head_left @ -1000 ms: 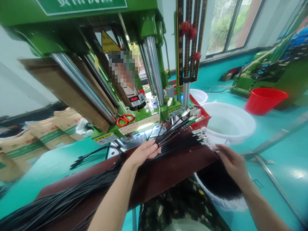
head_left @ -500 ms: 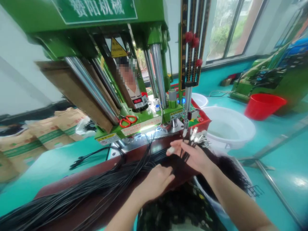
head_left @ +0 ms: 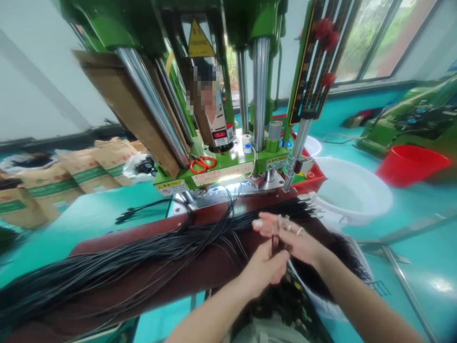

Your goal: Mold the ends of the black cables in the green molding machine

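Near the front of the brown work surface, my right hand [head_left: 294, 238] holds a few black cables with pale connector ends [head_left: 283, 222] sticking up by its fingers. A white cover sits on one fingertip. My left hand [head_left: 266, 267] is closed round the lower part of the same cables, touching the right hand. Behind the hands, a long bundle of black cables [head_left: 143, 252] lies across the brown surface [head_left: 171, 286], its light tips at the right end. The green press [head_left: 235, 162] stands beyond.
Red-handled scissors [head_left: 203, 164] lie on the press base. White tubs [head_left: 353, 190] and a red bucket [head_left: 410, 164] stand at the right. Paper sacks [head_left: 57, 186] are at the left. A person, partly seen, is behind the press.
My left hand has moved right and closed on the cables beside my right hand. The connector ends now sit lower, among the right fingers. The view has shifted.
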Action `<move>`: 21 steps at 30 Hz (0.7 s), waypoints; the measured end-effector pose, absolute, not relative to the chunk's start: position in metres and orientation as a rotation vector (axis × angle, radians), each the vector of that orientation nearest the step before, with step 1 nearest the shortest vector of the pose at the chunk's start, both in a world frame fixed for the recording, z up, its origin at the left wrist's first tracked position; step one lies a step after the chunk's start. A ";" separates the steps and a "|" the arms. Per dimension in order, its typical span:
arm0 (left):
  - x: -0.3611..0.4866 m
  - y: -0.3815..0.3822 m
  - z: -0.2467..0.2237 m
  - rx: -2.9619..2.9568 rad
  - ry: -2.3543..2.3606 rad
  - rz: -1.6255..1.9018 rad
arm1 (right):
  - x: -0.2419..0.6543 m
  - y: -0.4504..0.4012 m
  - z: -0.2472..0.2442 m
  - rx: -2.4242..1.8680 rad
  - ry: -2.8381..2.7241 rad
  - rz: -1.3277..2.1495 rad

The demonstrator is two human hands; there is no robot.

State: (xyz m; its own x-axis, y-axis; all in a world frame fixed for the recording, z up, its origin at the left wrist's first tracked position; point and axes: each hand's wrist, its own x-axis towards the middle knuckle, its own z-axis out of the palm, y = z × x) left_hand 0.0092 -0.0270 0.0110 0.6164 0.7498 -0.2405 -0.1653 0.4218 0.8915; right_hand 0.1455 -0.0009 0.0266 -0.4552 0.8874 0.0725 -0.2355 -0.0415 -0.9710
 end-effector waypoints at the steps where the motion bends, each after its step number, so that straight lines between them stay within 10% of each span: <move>1: 0.015 -0.026 0.010 0.983 0.719 0.622 | 0.152 0.004 0.033 -0.710 -1.287 1.601; 21: 0.036 0.013 0.004 0.950 0.601 0.532 | 0.182 0.036 0.057 -0.932 -1.920 1.377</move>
State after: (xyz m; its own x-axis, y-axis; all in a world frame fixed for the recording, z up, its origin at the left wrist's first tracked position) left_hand 0.0357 0.0128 0.0045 0.7171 0.6558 -0.2361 -0.1545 0.4799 0.8636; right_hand 0.1823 0.0359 0.0571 -0.5788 0.8129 0.0649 0.1993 0.2182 -0.9553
